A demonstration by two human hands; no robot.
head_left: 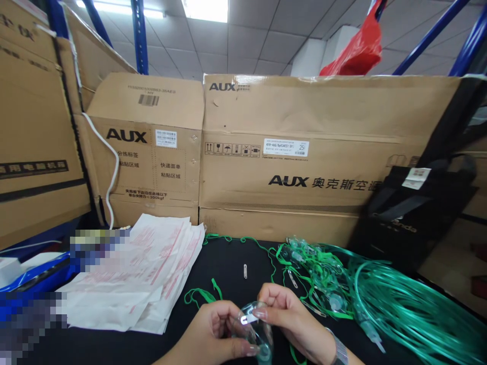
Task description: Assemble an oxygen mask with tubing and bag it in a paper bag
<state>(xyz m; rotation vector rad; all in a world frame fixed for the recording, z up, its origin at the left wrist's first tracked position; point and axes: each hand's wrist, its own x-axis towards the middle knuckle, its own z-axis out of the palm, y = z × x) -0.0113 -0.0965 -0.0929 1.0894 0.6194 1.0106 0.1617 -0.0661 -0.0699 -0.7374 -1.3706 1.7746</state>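
Low in the head view, my left hand (215, 329) pinches a clear plastic breathing mask (265, 333) by its edge, with the thumb near the greenish round port. My right hand (291, 312) has a small flat metal nose clip (249, 319) between thumb and fingers, held against the mask's upper part. Whether the clip is fixed to the mask, I cannot tell. A green elastic strap (201, 294) lies beside my left hand. Beyond the hands, a loose metal strip (245, 271) with holed ends rests on the black tabletop (224, 258).
To the right sit a tangle of clear masks with green straps (327, 276) and coiled green tubing (411, 304). White printed pouches (140, 274) are stacked on the left. Cardboard boxes (243, 187) wall off the back, and a black bag (411, 213) leans at right.
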